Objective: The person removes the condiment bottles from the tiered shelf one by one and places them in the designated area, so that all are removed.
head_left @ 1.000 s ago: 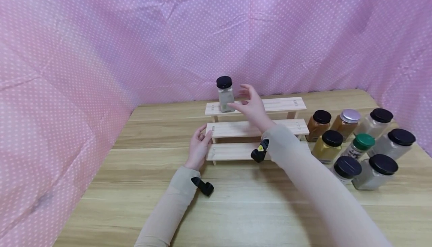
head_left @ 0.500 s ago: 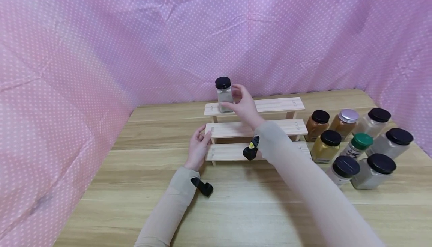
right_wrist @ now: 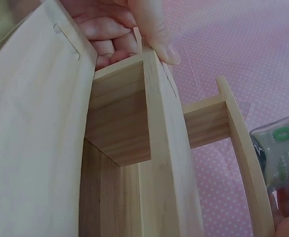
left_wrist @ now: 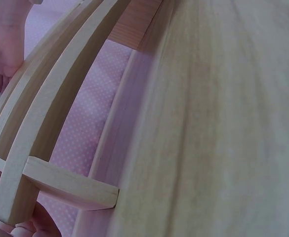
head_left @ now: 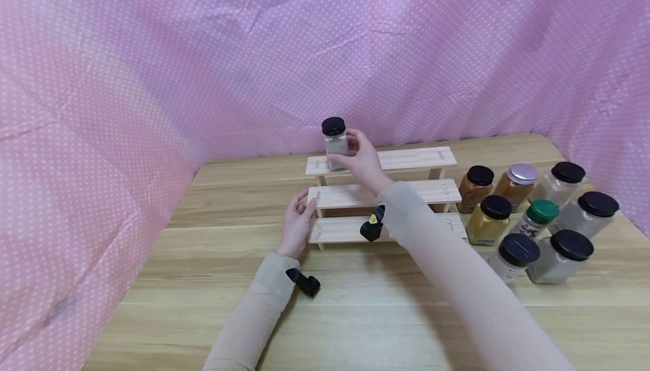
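A three-tier wooden rack [head_left: 386, 193] stands on the table, its steps rising toward the back. At the left end of the top step is an upright clear jar [head_left: 335, 144] with a black lid and pale contents; green print shows on this jar [right_wrist: 281, 153] in the right wrist view. My right hand [head_left: 363, 162] grips it from the right, thumb in front and fingers behind. My left hand [head_left: 295, 227] holds the left end of the middle step. In the right wrist view its thumb [right_wrist: 156, 34] presses on that board, the other fingers curled beside the support.
Several jars stand in a cluster right of the rack, among them a yellow-filled jar [head_left: 488, 223], a green-capped shaker [head_left: 536, 217] and a silver-lidded jar [head_left: 517, 185]. A pink dotted cloth [head_left: 284, 61] hangs behind the wooden table [head_left: 213, 281].
My right hand has moved left from beside the jar, and its fingers have closed round it. The left hand stays at the rack's end.
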Available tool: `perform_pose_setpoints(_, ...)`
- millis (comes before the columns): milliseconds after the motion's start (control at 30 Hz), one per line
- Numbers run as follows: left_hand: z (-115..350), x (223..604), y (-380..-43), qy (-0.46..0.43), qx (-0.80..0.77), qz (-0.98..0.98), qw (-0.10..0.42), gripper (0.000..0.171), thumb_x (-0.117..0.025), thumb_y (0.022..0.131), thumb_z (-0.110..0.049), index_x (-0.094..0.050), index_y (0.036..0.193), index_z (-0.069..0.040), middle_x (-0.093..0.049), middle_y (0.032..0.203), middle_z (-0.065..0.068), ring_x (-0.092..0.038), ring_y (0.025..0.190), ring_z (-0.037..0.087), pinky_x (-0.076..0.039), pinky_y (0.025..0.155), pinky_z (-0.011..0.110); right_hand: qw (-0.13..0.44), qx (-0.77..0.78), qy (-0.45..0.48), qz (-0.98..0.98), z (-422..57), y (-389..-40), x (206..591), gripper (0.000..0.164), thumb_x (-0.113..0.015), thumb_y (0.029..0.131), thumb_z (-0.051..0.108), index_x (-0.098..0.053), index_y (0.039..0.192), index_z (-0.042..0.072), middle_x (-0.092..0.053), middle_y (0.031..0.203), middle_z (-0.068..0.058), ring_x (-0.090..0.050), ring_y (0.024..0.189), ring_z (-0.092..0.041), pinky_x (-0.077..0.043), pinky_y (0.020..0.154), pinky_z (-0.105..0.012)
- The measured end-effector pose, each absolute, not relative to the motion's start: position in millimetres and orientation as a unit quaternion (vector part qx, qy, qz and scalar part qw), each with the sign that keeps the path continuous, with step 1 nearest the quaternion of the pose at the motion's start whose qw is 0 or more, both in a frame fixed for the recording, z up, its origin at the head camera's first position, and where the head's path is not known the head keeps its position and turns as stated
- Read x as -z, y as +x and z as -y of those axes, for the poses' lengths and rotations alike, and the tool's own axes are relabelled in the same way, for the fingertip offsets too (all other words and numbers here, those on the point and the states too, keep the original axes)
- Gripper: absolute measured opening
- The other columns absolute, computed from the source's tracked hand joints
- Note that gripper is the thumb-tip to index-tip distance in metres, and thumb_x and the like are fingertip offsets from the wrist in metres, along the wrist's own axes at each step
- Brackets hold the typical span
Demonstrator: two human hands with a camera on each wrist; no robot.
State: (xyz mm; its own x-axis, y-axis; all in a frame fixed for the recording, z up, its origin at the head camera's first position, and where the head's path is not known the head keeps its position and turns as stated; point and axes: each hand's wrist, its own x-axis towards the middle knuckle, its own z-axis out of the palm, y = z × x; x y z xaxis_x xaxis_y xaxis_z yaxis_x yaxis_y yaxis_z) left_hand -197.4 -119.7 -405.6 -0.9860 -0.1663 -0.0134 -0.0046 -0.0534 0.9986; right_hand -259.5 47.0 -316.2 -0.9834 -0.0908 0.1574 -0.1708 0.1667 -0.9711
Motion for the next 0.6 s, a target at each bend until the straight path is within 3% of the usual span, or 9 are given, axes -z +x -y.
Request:
perform_pose_setpoints(333, 119.0, 404.9, -195.1, 0.069, 0.724, 0.684, 0.052, 0.041, -0.059, 0.093, -0.009, -0.049, 0.133, -0.004, -0.05, 0.068, -0.007, -0.047, 0.061, 0.005, -0.039, 0.056, 0.016, 0.038, -0.628, 0.087, 0.773, -48.6, -258.1, 319.4, 0.067, -0.076, 0.08, 0.014, -0.04, 0.136, 0.011, -0.05, 0.134, -0.012, -0.049, 0.124, -0.026, -0.041, 0.104, -0.033)
perform_pose_setpoints(600, 118.6, 404.3, -195.0, 0.062, 0.724, 0.685, 0.052, 0.042, -0.057, 0.094, -0.008, -0.047, 0.134, -0.001, -0.049, 0.07, -0.007, -0.045, 0.063, 0.003, -0.039, 0.058, 0.015, 0.04, -0.627, 0.093, 0.772, -49.7, -257.6, 319.7, 0.065, -0.076, 0.08, 0.015, -0.042, 0.136, 0.011, -0.049, 0.134, -0.012, -0.047, 0.126, -0.027, -0.04, 0.105, -0.033)
